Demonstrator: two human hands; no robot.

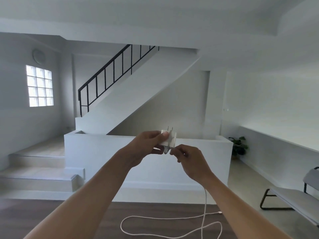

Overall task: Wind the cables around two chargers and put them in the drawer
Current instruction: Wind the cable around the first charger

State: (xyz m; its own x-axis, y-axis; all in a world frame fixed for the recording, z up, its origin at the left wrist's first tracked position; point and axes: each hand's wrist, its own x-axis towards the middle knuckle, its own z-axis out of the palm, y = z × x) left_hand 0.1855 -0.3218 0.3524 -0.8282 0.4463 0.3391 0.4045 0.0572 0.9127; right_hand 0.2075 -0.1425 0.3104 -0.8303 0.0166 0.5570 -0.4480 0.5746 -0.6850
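I hold a white charger block (170, 139) up in front of me, its two metal prongs pointing up. My left hand (146, 149) grips the block, thumb across its face. My right hand (189, 161) pinches the white cable where it meets the block's underside. From that hand the cable (205, 211) hangs down and loops across the dark wooden table top (51, 219), its free plug end lying at the right. A second charger and a drawer are not in view.
A white half-height wall (107, 163) stands beyond the table, with a staircase and black railing (110, 75) behind it. A grey bench (296, 199) sits at the right edge and a potted plant (239, 146) in the far right corner. Steps rise at the left.
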